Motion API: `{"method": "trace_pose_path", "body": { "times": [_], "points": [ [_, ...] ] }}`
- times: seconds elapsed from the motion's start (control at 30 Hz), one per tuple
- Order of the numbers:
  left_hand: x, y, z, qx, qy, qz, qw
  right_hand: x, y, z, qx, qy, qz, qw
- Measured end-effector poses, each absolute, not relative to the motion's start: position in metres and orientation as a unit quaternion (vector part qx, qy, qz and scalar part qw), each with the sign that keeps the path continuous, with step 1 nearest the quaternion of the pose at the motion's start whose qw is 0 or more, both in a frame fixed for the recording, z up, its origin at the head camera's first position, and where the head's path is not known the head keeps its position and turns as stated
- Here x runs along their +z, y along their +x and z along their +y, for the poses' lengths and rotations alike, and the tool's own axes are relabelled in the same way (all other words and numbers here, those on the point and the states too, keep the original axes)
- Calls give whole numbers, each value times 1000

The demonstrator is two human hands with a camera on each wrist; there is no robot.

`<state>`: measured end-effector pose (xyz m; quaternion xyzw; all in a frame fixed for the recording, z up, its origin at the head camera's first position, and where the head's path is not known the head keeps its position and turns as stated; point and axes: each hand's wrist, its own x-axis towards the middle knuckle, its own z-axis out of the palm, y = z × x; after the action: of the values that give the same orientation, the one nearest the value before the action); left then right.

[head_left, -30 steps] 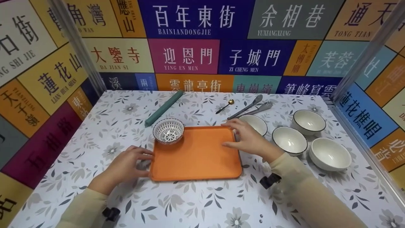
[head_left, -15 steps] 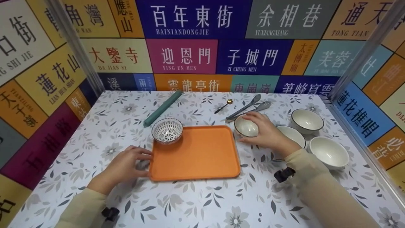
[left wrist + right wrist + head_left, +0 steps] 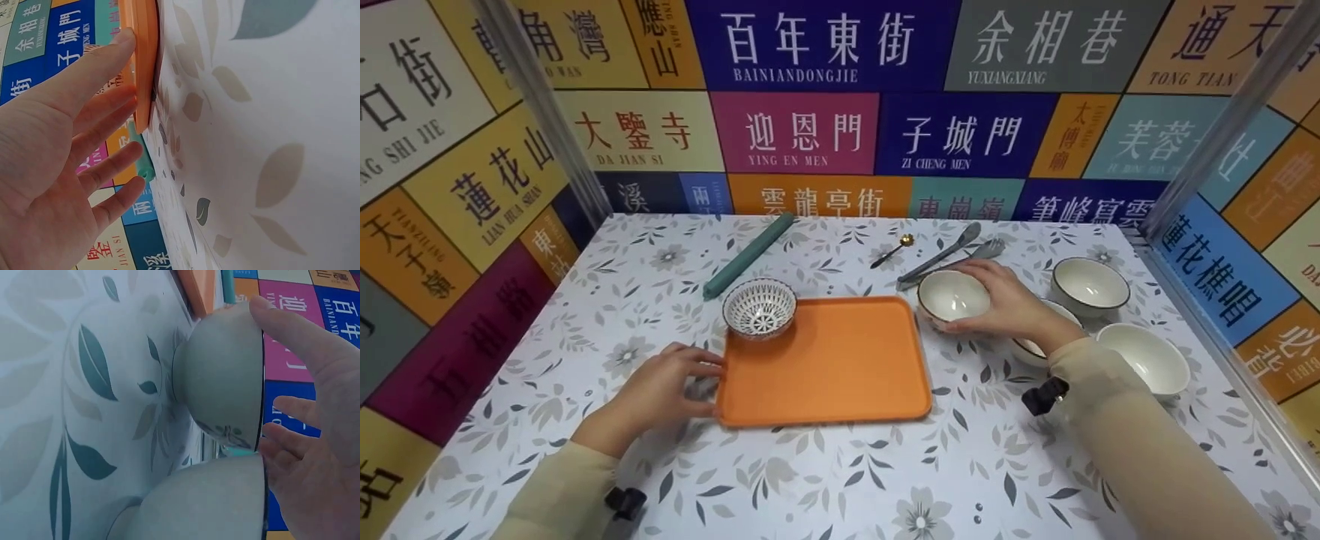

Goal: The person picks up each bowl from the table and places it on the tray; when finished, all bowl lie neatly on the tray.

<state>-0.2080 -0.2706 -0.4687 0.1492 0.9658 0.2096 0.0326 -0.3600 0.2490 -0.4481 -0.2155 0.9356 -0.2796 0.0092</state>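
An orange tray [image 3: 829, 367] lies on the table, with a patterned bowl [image 3: 760, 311] at its far left corner. My left hand [image 3: 656, 394] is at the tray's left edge; in the left wrist view its thumb and fingers are loosely extended by the orange rim [image 3: 146, 67]. Right of the tray, my right hand [image 3: 1009, 301] holds a white, dark-rimmed bowl [image 3: 955, 295] from its right side. From the right wrist view, the thumb of that hand [image 3: 332, 410] is on the bowl's [image 3: 225, 377] rim and the fingers are at another part of the rim.
Three more white bowls stand to the right: one [image 3: 1089, 285] at the back, one [image 3: 1147, 360] nearer, one [image 3: 1030, 351] partly behind my right hand. Behind the tray lie a green stick-like object [image 3: 750, 255], a small gold-ended spoon [image 3: 894, 250] and grey utensils [image 3: 941, 255].
My right hand has moved from the tray's right edge to the white bowl and taken hold of it. The bowl looked tilted half a second ago and sits more level now. My left hand has hardly moved.
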Motion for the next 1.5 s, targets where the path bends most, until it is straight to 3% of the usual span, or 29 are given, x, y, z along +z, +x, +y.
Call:
{"method": "trace_pose_path", "body": {
  "times": [0.3,0.7,1.2,1.5],
  "points": [
    [-469,-209,-270,211,138,967,36,-452,-373,255,-253,-210,944,37],
    [-469,-209,-271,210,148,966,29,-458,-378,255,-280,-207,937,15],
    [-472,-210,-272,211,146,966,32,-455,-348,238,-304,-213,928,-27],
    [-470,-209,-271,215,143,965,35,-450,-323,207,-329,-269,904,-45]
  ]
}}
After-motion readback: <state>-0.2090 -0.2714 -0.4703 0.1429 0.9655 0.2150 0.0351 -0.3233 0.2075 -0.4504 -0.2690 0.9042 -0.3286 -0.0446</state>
